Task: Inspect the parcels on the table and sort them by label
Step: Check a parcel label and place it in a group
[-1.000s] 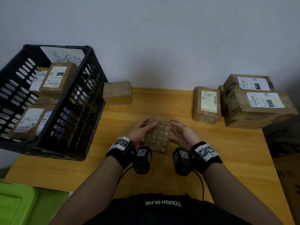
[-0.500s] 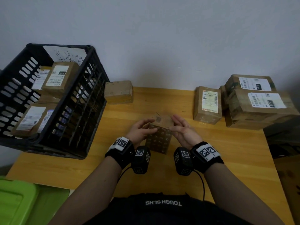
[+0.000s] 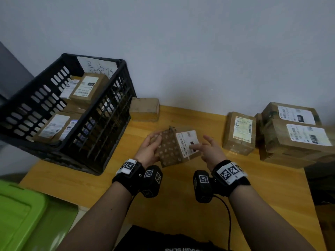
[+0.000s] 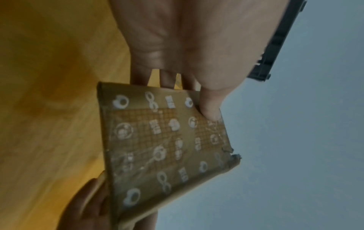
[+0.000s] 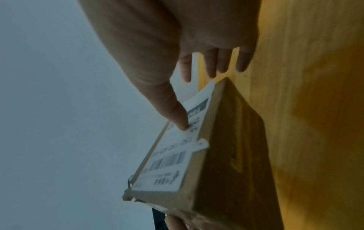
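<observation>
At the far left, below the table edge, we see a green bin (image 3: 20,214). On the left of the wooden table (image 3: 262,192) stands a black crate (image 3: 101,124) holding labelled parcels (image 3: 87,87), with a handwritten sheet (image 3: 98,68) against its back wall. Just right of the crate, a plain brown box (image 3: 145,109) lies at the wall. At centre, our left hand (image 3: 148,148) grips the patterned parcel (image 3: 170,149), thumb on its printed face and fingers behind it, holding it tilted above the table. Its white shipping label (image 3: 187,143) faces up. Our right hand (image 3: 210,151) holds nothing: fingers spread, thumb tip touching the label. At the right, a labelled box (image 3: 239,133) stands near stacked labelled boxes (image 3: 297,134).
</observation>
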